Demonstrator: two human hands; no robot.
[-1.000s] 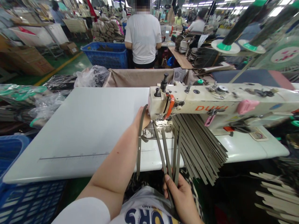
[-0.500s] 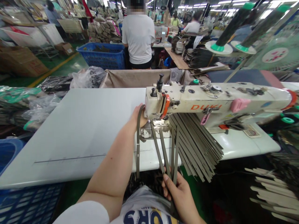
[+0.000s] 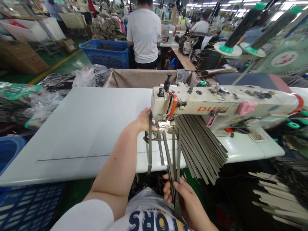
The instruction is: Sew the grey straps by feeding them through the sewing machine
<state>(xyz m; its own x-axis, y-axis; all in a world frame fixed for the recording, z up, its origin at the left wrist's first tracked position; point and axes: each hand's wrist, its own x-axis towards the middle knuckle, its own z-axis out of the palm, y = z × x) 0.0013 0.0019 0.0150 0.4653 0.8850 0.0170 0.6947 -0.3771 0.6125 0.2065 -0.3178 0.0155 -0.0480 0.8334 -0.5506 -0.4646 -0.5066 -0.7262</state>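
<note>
My left hand (image 3: 143, 121) is beside the needle end of the sewing machine (image 3: 199, 104), its thumb toward the presser foot and its other fingertips partly hidden by the machine head. It appears closed on a narrow olive-grey strap (image 3: 150, 147), which hangs across it down to the table's front edge. Another strap (image 3: 160, 149) lies below the presser foot, its lower end loose. Below the edge, my right hand (image 3: 183, 195) is closed around several similar straps (image 3: 177, 160) whose upper parts lie on the table.
A fanned pile of straps (image 3: 202, 147) lies under the machine arm, overhanging the front edge. Lighter strips (image 3: 279, 199) are at lower right. The white table (image 3: 96, 128) extends leftward; blue baskets (image 3: 31, 205) stand beside it. A co-worker (image 3: 144, 35) sits ahead, back turned.
One strap has left my right hand's grip and now lies loose on the table. The strap at my left hand has shifted right, and my left thumb has come nearer the presser foot.
</note>
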